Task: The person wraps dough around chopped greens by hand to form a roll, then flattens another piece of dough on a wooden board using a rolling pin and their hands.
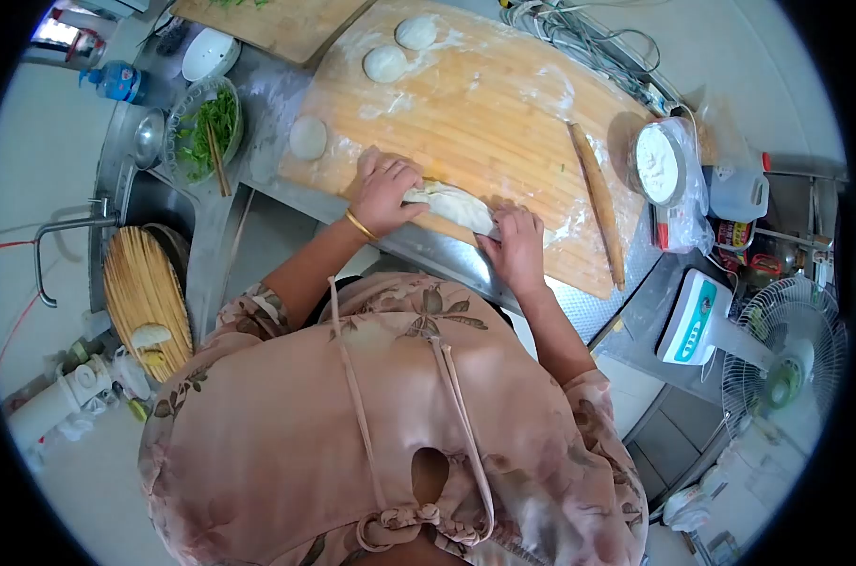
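At the near edge of the floury wooden board (465, 104) lies a long, folded piece of white dough (454, 206). My left hand (385, 195), with a bracelet at the wrist, has its fingers closed on the left end of the dough. The right end is pinched between the thumb and fingers of my right hand (515, 243). Whether anything is wrapped inside the dough I cannot tell. Further up the board are round dough pieces, two at the back (416, 33) and one at the left (307, 138). A rolling pin (598, 203) lies to the right.
A glass bowl of chopped greens (211, 127) with chopsticks (217, 162) stands left of the board, near the sink tap (65, 224). On the right are a bowl of flour (656, 165), a scale (697, 316) and a fan (791, 354). Cables (588, 33) run behind the board.
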Available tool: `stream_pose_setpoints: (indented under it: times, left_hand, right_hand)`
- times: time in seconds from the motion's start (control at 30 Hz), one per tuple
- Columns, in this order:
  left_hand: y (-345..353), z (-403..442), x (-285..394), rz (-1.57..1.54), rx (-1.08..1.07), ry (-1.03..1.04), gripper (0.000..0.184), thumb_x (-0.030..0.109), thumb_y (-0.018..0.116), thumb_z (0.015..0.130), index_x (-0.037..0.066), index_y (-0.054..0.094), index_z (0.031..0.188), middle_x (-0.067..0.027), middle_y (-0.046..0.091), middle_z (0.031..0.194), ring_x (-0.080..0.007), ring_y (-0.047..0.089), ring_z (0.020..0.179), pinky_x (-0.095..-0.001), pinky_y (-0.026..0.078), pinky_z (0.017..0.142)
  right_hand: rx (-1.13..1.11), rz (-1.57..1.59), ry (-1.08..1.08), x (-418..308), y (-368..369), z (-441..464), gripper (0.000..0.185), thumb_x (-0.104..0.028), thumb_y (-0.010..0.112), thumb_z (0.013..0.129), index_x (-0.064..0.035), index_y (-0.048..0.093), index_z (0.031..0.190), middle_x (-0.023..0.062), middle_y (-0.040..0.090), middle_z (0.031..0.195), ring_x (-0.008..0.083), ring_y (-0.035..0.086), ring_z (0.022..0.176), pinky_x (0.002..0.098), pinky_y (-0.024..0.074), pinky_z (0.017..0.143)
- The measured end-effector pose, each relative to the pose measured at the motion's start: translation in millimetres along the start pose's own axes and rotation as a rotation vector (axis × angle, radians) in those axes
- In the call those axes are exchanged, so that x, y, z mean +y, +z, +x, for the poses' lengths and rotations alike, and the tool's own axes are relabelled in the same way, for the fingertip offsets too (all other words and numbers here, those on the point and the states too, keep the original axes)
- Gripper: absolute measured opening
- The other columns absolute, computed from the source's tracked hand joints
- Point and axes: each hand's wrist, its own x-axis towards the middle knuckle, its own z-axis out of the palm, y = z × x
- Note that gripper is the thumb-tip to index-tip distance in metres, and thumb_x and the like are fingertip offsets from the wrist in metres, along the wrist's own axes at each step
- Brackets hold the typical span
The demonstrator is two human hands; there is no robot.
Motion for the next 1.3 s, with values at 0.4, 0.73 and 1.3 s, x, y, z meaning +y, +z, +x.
stream_pose_setpoints:
  times: [0.4,0.73,1.3]
  left_hand:
    - [-3.2,-21.2,12.6,0.076,0.19,0.141,0.042,0.028,0.075,0.071,0.009,0.064,0.106,-0.0065,0.062,0.096,-0.0257,0.057,0.091,-0.0517,0.033,0.099]
    - [-9.6,-7.7,-9.5,0.088,-0.038,0.135,0.039,0.019,0.071,0.068,0.014,0.066,0.107,-0.0029,0.061,0.103,-0.0231,0.054,0.099,-0.0399,0.037,0.091]
    - [3.6,3.8,-3.9,0.029,0.038,0.152,0.038,0.037,0.072,0.075,0.02,0.069,0.109,0.0019,0.063,0.105,-0.0216,0.054,0.106,-0.044,0.031,0.099]
  right_hand:
    - [-0.104,-0.122,0.026,-14.0,-6.2,7.1,0.059,-0.02,0.08,0.068,-0.0053,0.056,0.119,0.0135,0.057,0.1,0.0319,0.054,0.093,0.0423,0.0432,0.083]
    - [-0.08,-0.128,-0.156,17.7,0.6,11.5,0.047,-0.023,0.077,0.07,-0.0074,0.06,0.11,0.0093,0.056,0.095,0.0287,0.054,0.091,0.0408,0.0448,0.079]
    - [-0.18,-0.192,-0.153,-18.4,23.1,51.9,0.066,-0.031,0.076,0.074,-0.0058,0.052,0.13,0.0137,0.057,0.115,0.0311,0.055,0.104,0.043,0.045,0.084]
